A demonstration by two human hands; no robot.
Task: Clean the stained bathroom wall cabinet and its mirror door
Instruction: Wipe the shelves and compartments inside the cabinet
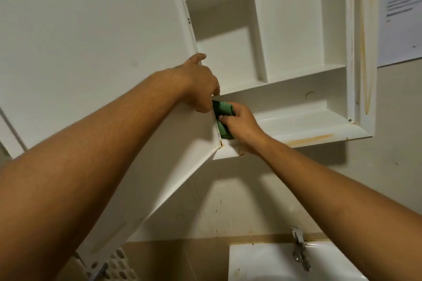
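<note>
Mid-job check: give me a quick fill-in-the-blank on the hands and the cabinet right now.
1. The right hand grips a ____ cloth at the lower hinge corner of the cabinet.
2. The left hand holds the edge of the door, which stands ____.
3. The stain along the cabinet's bottom front edge is ____.
Missing words: green; open; orange.

Left forearm [91, 155] & right forearm [331, 180] bare as far as shown, fine hair esp. on left. Left grip [201, 89] & right grip [242, 124] bare too.
</note>
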